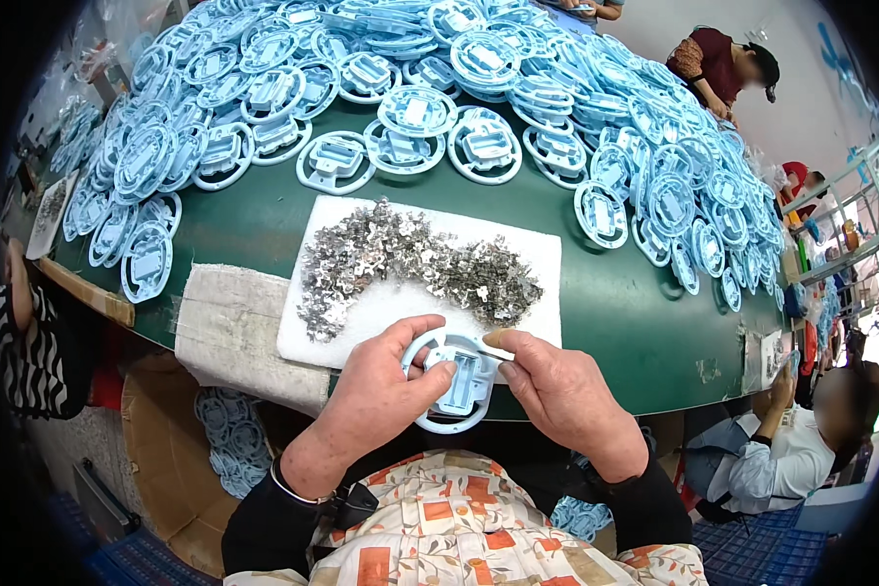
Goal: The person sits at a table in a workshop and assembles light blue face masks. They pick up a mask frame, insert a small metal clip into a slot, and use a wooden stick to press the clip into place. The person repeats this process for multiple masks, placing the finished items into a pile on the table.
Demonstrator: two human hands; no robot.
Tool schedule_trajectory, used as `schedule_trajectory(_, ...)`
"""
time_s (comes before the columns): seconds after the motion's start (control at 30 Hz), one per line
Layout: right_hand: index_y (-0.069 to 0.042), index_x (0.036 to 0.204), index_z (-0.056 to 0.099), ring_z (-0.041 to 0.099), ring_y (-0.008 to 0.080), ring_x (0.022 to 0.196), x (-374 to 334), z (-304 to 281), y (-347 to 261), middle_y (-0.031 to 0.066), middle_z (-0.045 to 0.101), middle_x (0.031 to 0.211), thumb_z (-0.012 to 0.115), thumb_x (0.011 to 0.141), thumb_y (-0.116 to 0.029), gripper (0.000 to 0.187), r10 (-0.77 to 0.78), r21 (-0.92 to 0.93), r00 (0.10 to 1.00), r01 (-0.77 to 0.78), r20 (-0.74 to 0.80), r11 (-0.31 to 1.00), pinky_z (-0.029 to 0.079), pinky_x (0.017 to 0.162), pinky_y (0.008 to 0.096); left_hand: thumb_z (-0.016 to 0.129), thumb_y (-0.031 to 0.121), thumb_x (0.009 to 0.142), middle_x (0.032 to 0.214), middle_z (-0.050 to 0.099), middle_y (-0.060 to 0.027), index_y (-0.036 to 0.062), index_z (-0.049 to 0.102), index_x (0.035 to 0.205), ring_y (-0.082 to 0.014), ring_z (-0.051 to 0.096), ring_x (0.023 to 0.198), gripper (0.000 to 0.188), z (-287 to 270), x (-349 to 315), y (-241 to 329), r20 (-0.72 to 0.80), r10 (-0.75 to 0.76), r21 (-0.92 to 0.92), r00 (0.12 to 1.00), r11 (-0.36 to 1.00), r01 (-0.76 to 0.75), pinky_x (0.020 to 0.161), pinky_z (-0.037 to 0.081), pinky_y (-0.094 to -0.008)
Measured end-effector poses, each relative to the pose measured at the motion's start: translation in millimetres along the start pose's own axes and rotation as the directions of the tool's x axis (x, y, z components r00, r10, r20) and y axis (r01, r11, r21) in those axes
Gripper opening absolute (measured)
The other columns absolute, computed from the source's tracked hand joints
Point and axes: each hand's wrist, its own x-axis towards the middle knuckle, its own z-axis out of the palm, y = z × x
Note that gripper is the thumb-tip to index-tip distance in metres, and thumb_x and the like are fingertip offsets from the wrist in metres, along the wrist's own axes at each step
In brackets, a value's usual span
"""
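My left hand [383, 383] grips a light-blue round plastic housing [462, 383] by its left side, thumb on the front face. A rectangular compartment is set in the housing's middle, inside an open ring. At the housing's upper right, my right hand [559, 389] is closed in a pinch. A thin dark edge shows between its thumb and forefinger, too small to name. Just beyond both hands lies a white foam sheet [381, 317], bearing a curved heap of small metal clips [391, 249].
Light-blue housings [483, 59] are piled along the far side of the green table [264, 215]. A grey cloth-covered pad [239, 322] lies left of the foam. Below, a cardboard box [161, 469] contains more housings. Other people sit at right, far right and left.
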Motion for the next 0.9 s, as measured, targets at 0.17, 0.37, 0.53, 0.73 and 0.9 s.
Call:
schedule_trajectory(0.17,-0.012,0.122,0.067,0.070,0.0281,0.074,-1.3,2.0,2.5,0.0076,0.066,0.083,0.067,0.090,-0.010,0.032,-0.134,-0.175,0.991,0.131,-0.002,0.976,0.055,0.061,0.0405,0.074,0.012,0.091,0.098,0.066,-0.0023,-0.0025,0.061,0.135,-0.0043,0.059,0.087,0.049,-0.7,-0.9,3.1,0.005,-0.014,-0.007,1.000,1.000,0.014,0.077,0.053,-0.0223)
schedule_trajectory(0.37,-0.014,0.120,0.069,0.065,0.0182,0.068,-4.5,6.3,-11.8,0.0000,0.058,0.076,0.071,0.077,-0.011,0.044,-0.217,-0.530,0.976,0.187,0.006,0.827,0.051,0.055,0.0342,0.073,0.012,0.091,0.098,0.066,-0.0014,-0.0024,0.060,0.135,-0.0040,0.058,0.085,0.048,1.0,-0.2,-0.6,0.009,-0.015,-0.012,1.000,1.000,0.015,0.075,0.053,-0.0225)
schedule_trajectory(0.53,-0.012,0.122,0.069,0.066,0.0175,0.069,1.6,-0.4,-29.8,0.0007,0.057,0.075,0.072,0.075,-0.014,0.046,-0.245,-0.637,0.968,0.223,0.054,0.738,0.051,0.055,0.0344,0.073,0.011,0.091,0.098,0.066,-0.0011,-0.0025,0.060,0.136,-0.0046,0.058,0.085,0.048,0.1,-0.6,1.7,0.004,-0.012,0.014,1.000,1.000,0.012,0.076,0.053,-0.0226)
schedule_trajectory(0.73,-0.004,0.128,0.066,0.065,0.0193,0.069,-7.4,-1.5,1.7,0.0094,0.070,0.088,0.072,0.092,-0.014,0.038,0.047,0.087,0.989,-0.034,-0.143,0.996,0.050,0.056,0.0320,0.068,0.005,0.094,0.114,0.067,-0.0071,-0.0048,0.052,0.140,-0.0093,0.063,0.099,0.050,-3.4,1.3,-14.9,0.087,0.075,-0.301,0.993,0.953,-0.045,0.088,0.053,-0.0246)
schedule_trajectory(0.9,0.003,0.125,0.065,0.053,0.0030,0.075,-17.6,16.8,9.7,-0.0033,0.065,0.086,0.064,0.103,-0.015,0.028,0.304,0.745,0.927,-0.361,0.220,0.561,0.045,0.065,0.0222,0.063,0.001,0.096,0.119,0.067,-0.0106,-0.0056,0.048,0.142,-0.0116,0.065,0.107,0.049,0.2,-9.3,-5.1,0.179,0.073,-0.355,0.981,0.935,-0.005,0.096,0.053,-0.0269)
